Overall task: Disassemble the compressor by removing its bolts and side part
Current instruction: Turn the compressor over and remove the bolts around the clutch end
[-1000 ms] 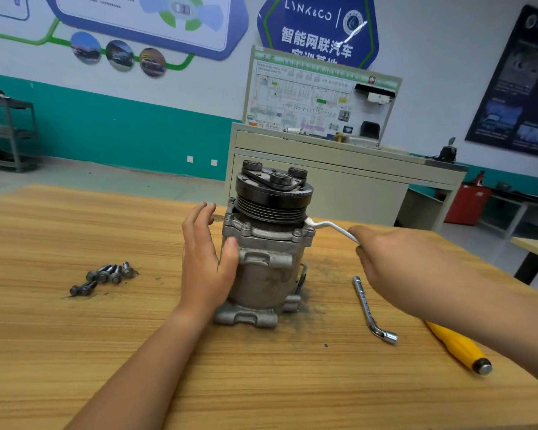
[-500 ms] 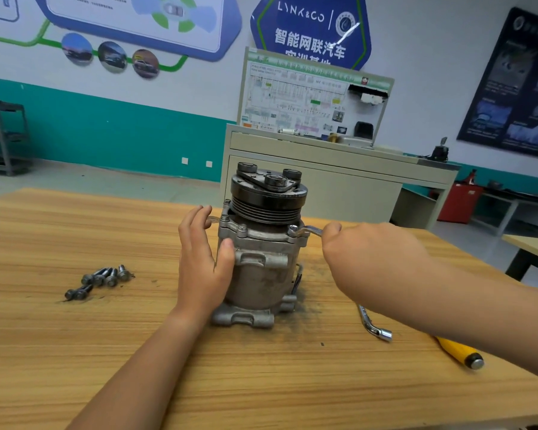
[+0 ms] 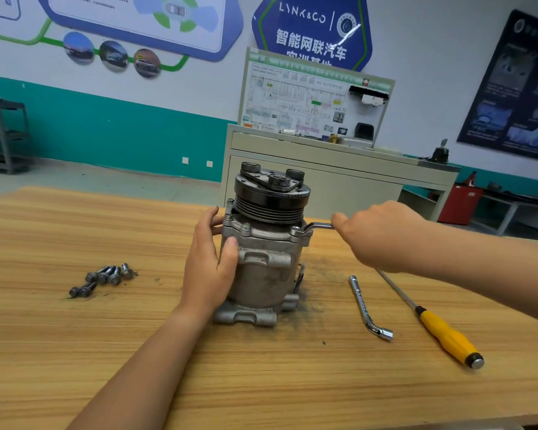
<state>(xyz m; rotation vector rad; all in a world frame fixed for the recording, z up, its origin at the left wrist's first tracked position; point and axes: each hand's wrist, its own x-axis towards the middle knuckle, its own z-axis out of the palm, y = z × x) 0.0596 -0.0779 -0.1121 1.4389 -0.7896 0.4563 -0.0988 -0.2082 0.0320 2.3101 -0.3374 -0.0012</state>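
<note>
A grey metal compressor (image 3: 266, 268) stands upright on the wooden table (image 3: 261, 377), its black pulley (image 3: 272, 193) on top. My left hand (image 3: 210, 259) wraps around its left side, thumb on the front of the housing. My right hand (image 3: 376, 234) grips the handle of a thin silver wrench (image 3: 316, 226) whose head sits on a bolt (image 3: 297, 231) at the right of the upper flange. Two more bolts (image 3: 245, 226) stand in the flange at the front left.
Several removed bolts (image 3: 106, 277) lie in a loose pile on the table to the left. An L-shaped socket wrench (image 3: 368, 308) and a yellow-handled screwdriver (image 3: 444, 333) lie to the right. Dark grit surrounds the compressor's base. A cabinet with a display board (image 3: 314, 103) stands behind.
My right hand swung the wrench handle, first in toward the compressor and then back out to the right. My left hand kept its hold on the housing.
</note>
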